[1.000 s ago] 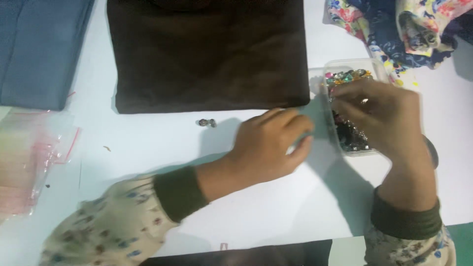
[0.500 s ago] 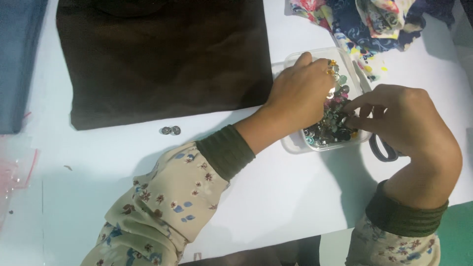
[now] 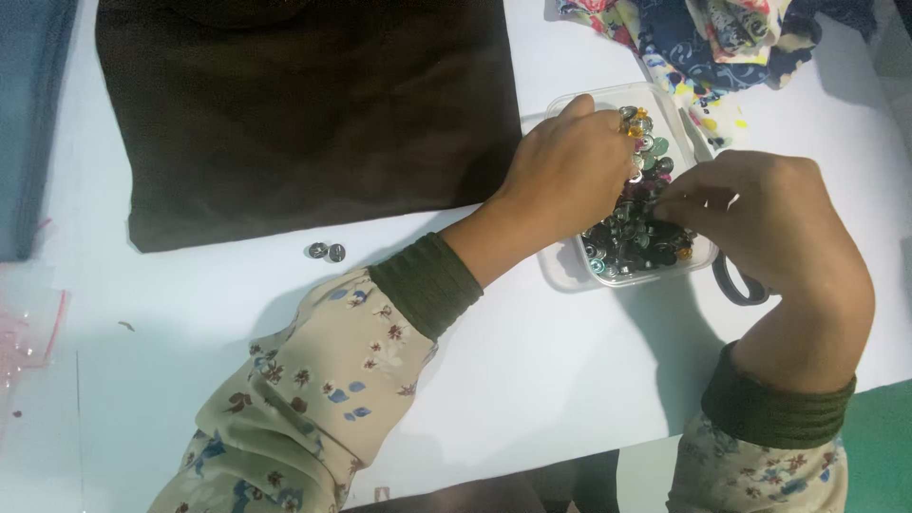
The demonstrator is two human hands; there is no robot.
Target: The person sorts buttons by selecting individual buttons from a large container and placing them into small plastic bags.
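Note:
A clear plastic box (image 3: 559, 269) sits on the white table, filled with several small metal buttons (image 3: 632, 237), dark and coloured. My left hand (image 3: 570, 171) reaches over the box's left side with its fingertips down among the buttons and hidden from view. My right hand (image 3: 760, 228) hovers over the box's right side, thumb and fingers pinched together just above the buttons; whether something small is between them I cannot tell. Two loose metal buttons (image 3: 325, 252) lie on the table below the edge of a dark brown cloth (image 3: 304, 114).
A dark scissors handle (image 3: 736, 283) pokes out under my right hand beside the box. Floral fabric (image 3: 722, 28) is bunched at the top right. Blue cloth (image 3: 28, 123) lies at the left edge, a clear plastic bag (image 3: 24, 332) below it.
My left hand has left the table and gone into the button box. My right hand has stayed at the box, pinching over its right side. The view has shifted right.

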